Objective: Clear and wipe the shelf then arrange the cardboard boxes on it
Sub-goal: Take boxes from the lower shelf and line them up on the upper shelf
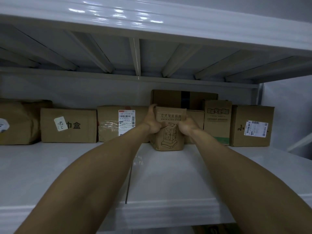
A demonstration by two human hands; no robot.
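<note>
One box (170,132) in left hand (152,122) and right hand (187,125); seven boxes (18,122) (69,125) (111,122) (168,97) (195,118) (217,122) (251,125) behind.

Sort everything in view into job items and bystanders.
Job: shelf, socket-tower box gripped by left hand and right hand, row of cardboard boxes behind it.
Just there: upper shelf overhead, back wall.

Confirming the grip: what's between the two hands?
The socket box, gripped on its sides by the left hand and the right hand; head view.
</note>
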